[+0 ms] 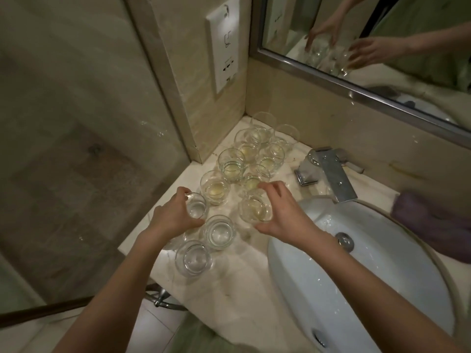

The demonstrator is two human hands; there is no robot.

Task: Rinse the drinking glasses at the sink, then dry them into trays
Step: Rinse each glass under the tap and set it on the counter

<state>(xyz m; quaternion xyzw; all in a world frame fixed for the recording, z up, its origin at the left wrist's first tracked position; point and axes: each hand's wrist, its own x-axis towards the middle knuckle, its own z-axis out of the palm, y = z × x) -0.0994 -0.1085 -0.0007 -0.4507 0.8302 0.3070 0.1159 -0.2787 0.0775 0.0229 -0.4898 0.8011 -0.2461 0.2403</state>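
Left hand (175, 215) and right hand (277, 212) each grip round clear glasses.

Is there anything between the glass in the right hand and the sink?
Nothing visible. The right hand holds a glass right beside the sink, with only bare counter between them; the other glasses stand behind and to its left.

Purple cloth (433, 220) blurred and cut off at right edge
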